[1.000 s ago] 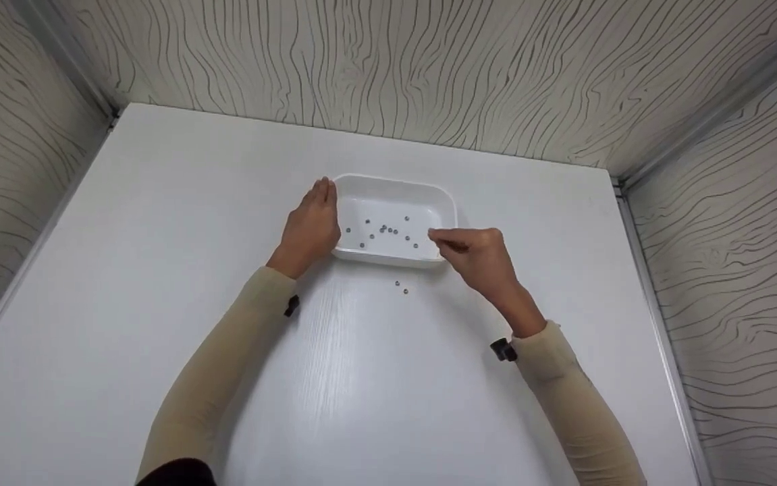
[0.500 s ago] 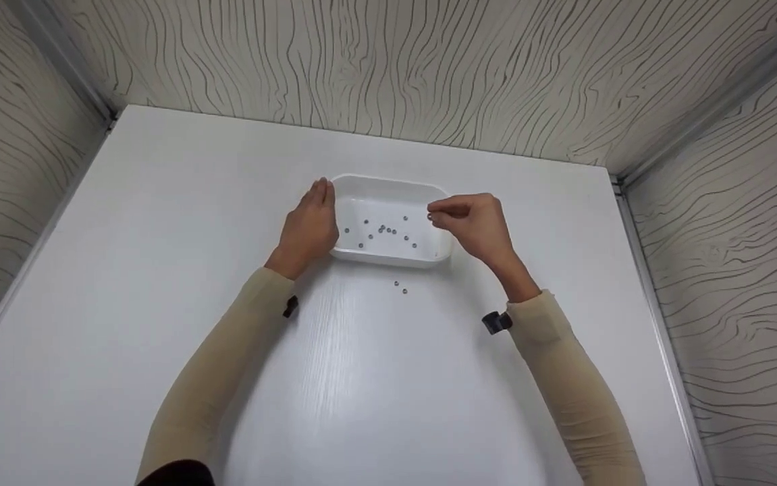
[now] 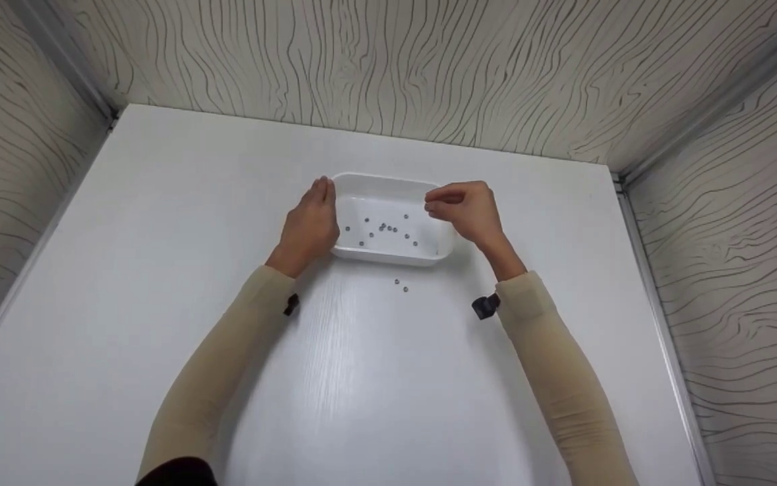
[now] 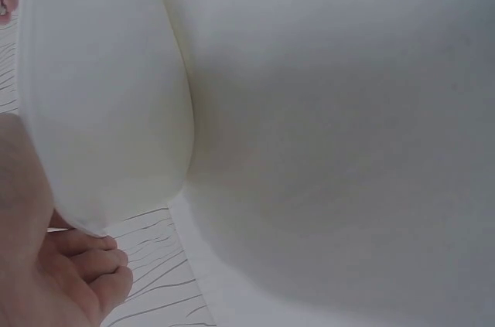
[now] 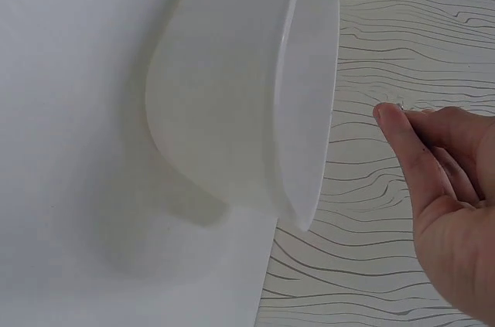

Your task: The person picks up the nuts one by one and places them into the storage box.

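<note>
A white rounded rectangular container (image 3: pixel 388 257) stands on the white table, with several small silvery beads (image 3: pixel 389 228) scattered over its floor. My left hand (image 3: pixel 310 223) grips the container's left side; in the left wrist view its fingers (image 4: pixel 97 261) curl by the rim. Above the container's right end, my right hand (image 3: pixel 472 209) pinches a tiny silvery bead (image 5: pixel 400 106) between thumb and fingertips, clear of the rim. The held bead is barely visible, so its exact shape cannot be told.
Two loose beads (image 3: pixel 402 285) lie on the table (image 3: pixel 361 378) just in front of the container. A wood-grain patterned wall (image 3: pixel 361 67) rises behind the table, with similar panels at both sides. Each sleeve carries a small black wrist camera (image 3: pixel 485 306).
My right hand has risen from the container's near right corner toward its far right side, still pinching the bead. My left hand and the container stay put.
</note>
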The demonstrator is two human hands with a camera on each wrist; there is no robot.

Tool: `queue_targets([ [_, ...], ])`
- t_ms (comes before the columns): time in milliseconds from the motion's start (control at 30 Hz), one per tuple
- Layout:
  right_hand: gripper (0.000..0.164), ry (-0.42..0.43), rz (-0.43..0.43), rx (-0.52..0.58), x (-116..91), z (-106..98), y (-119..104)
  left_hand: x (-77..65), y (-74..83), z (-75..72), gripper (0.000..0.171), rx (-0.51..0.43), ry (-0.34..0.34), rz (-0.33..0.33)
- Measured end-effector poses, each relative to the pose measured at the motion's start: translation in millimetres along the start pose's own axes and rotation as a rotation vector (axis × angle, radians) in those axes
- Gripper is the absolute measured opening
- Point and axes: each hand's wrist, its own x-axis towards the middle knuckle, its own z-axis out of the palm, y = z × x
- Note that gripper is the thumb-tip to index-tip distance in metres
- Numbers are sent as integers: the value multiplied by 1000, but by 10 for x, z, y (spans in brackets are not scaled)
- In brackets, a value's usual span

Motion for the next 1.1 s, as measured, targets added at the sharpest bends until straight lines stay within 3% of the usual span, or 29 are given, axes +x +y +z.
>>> queue_targets([
  [233,18,9,32,-11,64,49,79,-13,-9,-3,58,61,41,41],
  [533,20,45,59,-41,103,73,179,-3,-3,14,58,31,27,10],
  [1100,18,98,-31,-102,-11,70,163,-4,-21,13,58,17,15,20],
])
